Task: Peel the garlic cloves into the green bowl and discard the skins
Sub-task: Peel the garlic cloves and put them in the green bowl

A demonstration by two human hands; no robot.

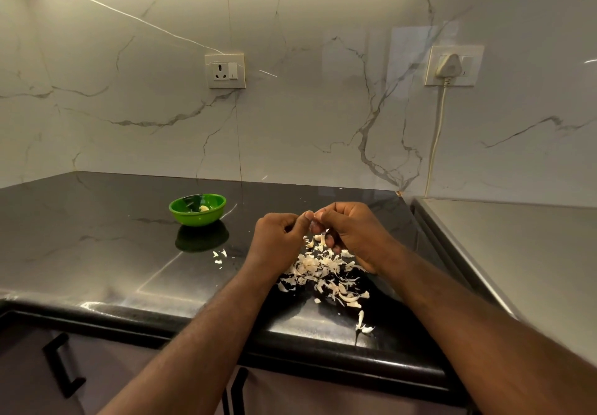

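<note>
Both my hands are raised over a black countertop (97, 253), fingertips meeting. My left hand (279, 237) and my right hand (352, 233) pinch a small garlic clove (314, 216) between them; the clove is mostly hidden by my fingers. Under the hands lies a heap of pale garlic skins (323, 272), with what look like a couple of cloves (318, 238) at its far edge. A green bowl (197, 209) stands to the left, farther back, with a peeled clove (204, 208) inside it.
A few stray skins (219, 256) lie between bowl and heap, and more (363, 325) near the counter's front edge. A steel surface (517, 253) adjoins on the right. Wall sockets (225, 70) and a plugged-in white cable (437, 130) are on the marble backsplash. Cabinet handles (63, 364) sit below.
</note>
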